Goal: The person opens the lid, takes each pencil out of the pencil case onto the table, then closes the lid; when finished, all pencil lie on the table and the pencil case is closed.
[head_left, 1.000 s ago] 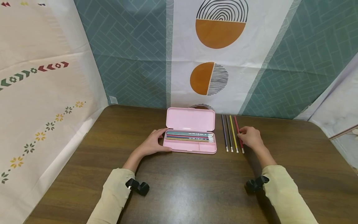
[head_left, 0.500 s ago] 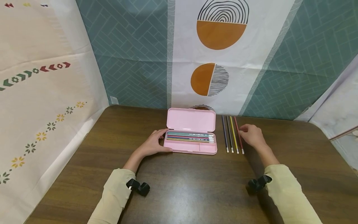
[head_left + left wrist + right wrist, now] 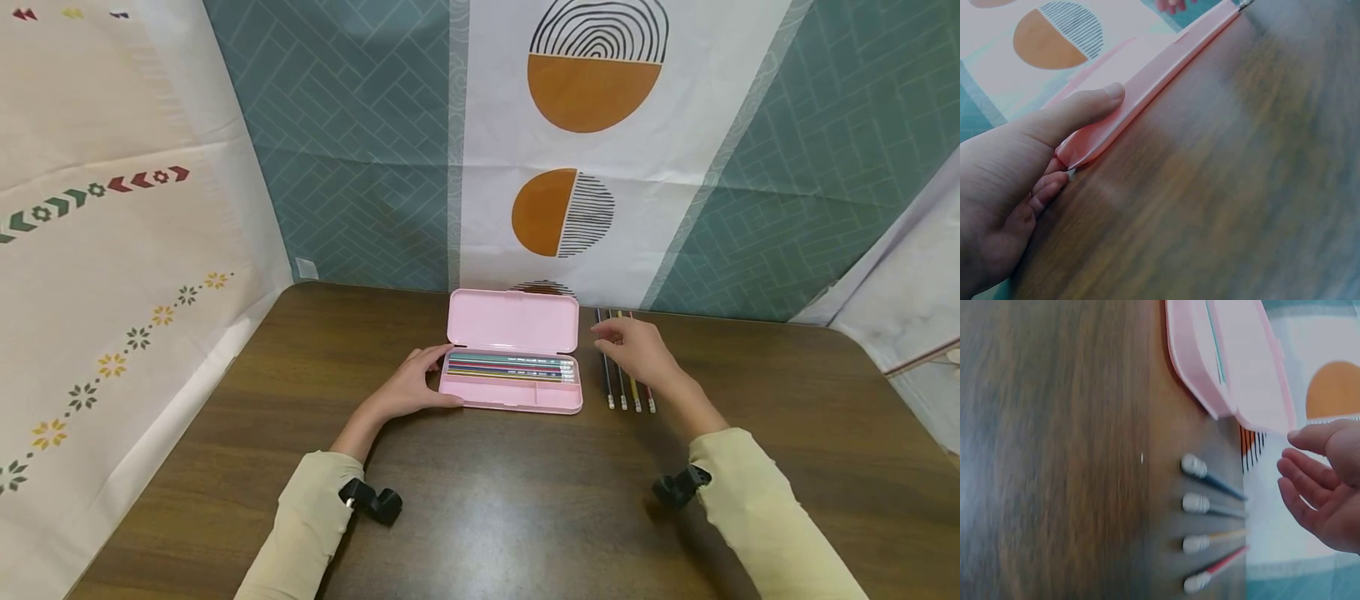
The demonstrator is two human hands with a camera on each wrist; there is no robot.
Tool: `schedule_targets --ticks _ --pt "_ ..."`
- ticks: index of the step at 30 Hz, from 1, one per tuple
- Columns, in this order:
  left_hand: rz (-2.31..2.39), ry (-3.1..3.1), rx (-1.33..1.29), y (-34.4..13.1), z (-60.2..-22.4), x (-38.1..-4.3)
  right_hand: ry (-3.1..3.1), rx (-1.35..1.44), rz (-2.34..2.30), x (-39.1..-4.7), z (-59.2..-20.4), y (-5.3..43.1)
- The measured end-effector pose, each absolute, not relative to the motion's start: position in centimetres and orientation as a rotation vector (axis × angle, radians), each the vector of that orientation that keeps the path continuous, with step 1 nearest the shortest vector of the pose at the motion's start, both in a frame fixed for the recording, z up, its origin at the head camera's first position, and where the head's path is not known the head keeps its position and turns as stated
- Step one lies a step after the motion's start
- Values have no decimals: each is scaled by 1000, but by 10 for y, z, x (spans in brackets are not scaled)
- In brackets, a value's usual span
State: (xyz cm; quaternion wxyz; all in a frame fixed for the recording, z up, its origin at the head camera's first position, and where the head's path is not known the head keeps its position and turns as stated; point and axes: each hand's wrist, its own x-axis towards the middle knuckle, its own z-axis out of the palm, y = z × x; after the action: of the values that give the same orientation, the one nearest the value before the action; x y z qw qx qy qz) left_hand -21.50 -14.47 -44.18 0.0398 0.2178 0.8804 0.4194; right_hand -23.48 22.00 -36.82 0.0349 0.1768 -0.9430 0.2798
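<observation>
A pink pencil case (image 3: 487, 389) lies with its lid raised, several coloured pencils (image 3: 510, 367) in its long rear compartment. Around its left end my left hand (image 3: 408, 389) keeps hold, the thumb along the front wall in the left wrist view and the fingers behind. To the right of the case lie a dark blue pencil (image 3: 606, 375), a black pencil (image 3: 618, 383), a yellow pencil (image 3: 635, 393) and a red pencil (image 3: 649, 396), side by side, eraser ends toward me. My right hand (image 3: 641, 354) hovers over their far parts, hiding them partly; its relaxed fingers hold nothing in the right wrist view.
The brown wooden table (image 3: 480, 500) ends at a patterned cloth backdrop (image 3: 360, 167) just behind the case lid. A pale cloth (image 3: 127, 292) hangs along the left side. Both wrists carry small black cameras.
My right hand has left the red pencil and moved left over the other pencils toward the case. The red pencil stays lying in the row. My left hand stays on the case.
</observation>
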Motion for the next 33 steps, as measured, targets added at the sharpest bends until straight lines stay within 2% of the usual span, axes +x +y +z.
schedule_targets --ticks 18,33 --pt "1272 2687 632 -143 -439 -217 -2912 871 932 -236 -388 158" --pt "1277 2686 624 -144 -441 -215 -2863 954 612 -231 -401 136"
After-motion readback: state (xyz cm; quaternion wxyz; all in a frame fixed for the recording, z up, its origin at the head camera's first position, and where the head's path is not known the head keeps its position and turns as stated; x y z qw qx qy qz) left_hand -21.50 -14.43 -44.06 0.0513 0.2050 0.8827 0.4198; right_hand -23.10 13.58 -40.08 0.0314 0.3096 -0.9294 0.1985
